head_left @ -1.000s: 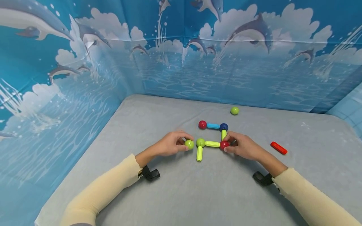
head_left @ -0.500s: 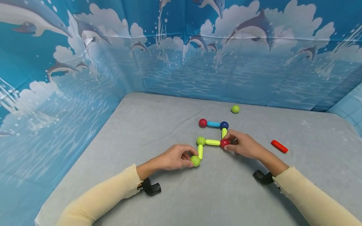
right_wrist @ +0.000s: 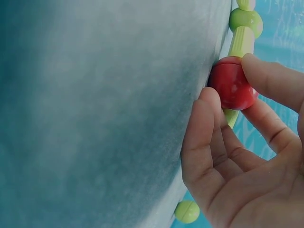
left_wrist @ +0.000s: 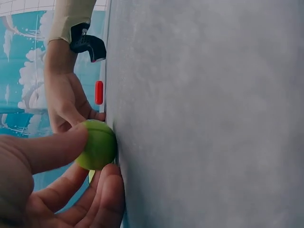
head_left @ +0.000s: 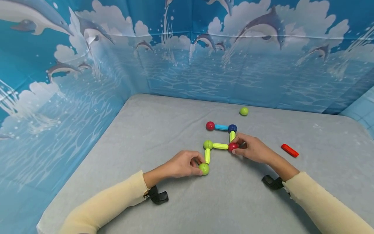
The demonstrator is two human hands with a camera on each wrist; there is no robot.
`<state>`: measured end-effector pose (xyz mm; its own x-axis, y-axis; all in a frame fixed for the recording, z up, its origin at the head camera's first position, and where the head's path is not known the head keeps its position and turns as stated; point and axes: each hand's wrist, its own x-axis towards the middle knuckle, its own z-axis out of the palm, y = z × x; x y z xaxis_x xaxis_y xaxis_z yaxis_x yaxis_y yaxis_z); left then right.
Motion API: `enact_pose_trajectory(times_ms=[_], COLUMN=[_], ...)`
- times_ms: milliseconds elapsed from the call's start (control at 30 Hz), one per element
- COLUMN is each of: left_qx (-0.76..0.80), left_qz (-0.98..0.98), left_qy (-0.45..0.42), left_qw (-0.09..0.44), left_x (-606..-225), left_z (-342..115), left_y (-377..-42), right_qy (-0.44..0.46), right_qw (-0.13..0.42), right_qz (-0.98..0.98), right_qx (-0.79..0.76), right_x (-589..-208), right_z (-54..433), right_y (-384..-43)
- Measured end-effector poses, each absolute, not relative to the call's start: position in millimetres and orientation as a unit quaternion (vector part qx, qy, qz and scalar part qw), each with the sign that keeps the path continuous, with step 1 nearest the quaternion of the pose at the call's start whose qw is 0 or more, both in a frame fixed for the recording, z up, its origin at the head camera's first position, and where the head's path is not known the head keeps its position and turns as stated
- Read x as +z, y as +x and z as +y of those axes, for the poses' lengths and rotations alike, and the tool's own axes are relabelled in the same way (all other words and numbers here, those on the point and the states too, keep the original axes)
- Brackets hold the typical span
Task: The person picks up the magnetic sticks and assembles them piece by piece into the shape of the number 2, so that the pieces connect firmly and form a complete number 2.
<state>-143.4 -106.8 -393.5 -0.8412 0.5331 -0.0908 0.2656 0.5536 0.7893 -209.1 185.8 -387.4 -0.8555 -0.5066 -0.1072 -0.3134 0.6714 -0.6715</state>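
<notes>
My left hand (head_left: 184,164) pinches a green ball (head_left: 204,169) between thumb and fingers, at the near end of a yellow-green rod (head_left: 207,156). That rod runs up to a second green ball (head_left: 208,145), from which another yellow-green rod (head_left: 220,146) leads right to a red ball (head_left: 232,147). Thumb and fingers of my right hand (head_left: 252,149) grip this red ball, seen close in the right wrist view. Beyond it a third yellow-green rod (head_left: 232,136), partly behind the fingers, reaches a dark blue ball (head_left: 232,128). A light blue rod (head_left: 221,127) joins that to another red ball (head_left: 210,126).
A loose green ball (head_left: 243,111) lies near the back edge of the grey cloth surface (head_left: 163,123). To the right of my right hand lies a red rod (head_left: 290,150). A dolphin-print curtain (head_left: 187,65) stands behind and at the left.
My left hand has brought its green ball toward me, from beside the other green ball to the near end of the rod. My right hand keeps holding the red ball.
</notes>
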Motion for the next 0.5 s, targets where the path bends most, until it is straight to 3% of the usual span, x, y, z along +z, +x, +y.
enact_pose_trajectory(times_ms=[500], left_qx=[0.413], left_qz=[0.864], left_qy=[0.233], left_qw=[0.17], left_x=[-395.4], left_z=[-106.5], left_y=[-145.9], right_qy=[-0.23], right_qw=[0.134], right_qz=[0.918], right_qx=[-0.293], right_x=[-384.1], right_z=[181.9], right_y=[-209.3])
